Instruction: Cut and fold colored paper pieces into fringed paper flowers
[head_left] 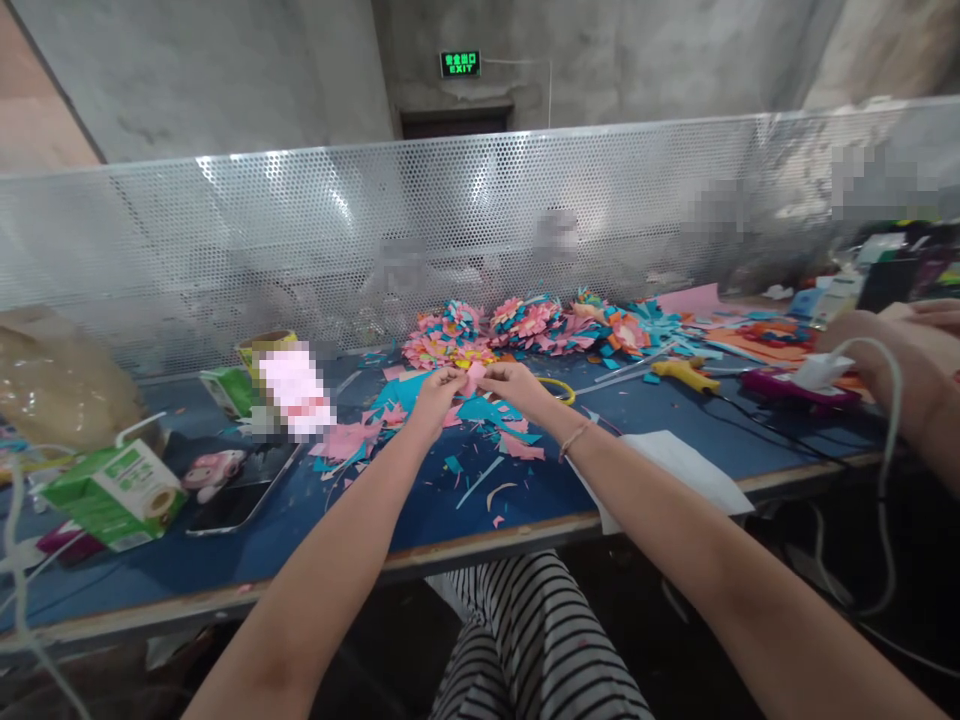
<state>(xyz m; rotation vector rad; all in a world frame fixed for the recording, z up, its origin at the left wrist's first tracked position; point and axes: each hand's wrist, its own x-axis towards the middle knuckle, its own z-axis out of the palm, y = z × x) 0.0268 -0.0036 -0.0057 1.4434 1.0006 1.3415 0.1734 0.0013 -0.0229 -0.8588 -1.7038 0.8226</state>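
Between my two hands is a small piece of pink paper (475, 377), pinched from both sides. My left hand (442, 388) has its fingers closed on the paper's left side. From the right, my right hand (511, 384) grips the same piece with thumb and fingers together. Just beyond my hands lie fringed paper flowers (529, 325) in pink, blue, orange and yellow. Below and beside them are pink paper scraps (349, 440) and a blue paper sheet (397, 395). How the pink piece is folded is too small to tell.
A yellow glue gun (686, 375) with a black cord lies to the right. White paper (675, 470) hangs over the table's front edge. On the left are a green-and-white carton (116, 492) and a phone (232, 507). A perforated metal screen (337, 240) stands behind. Another person's hand (877, 350) is at right.
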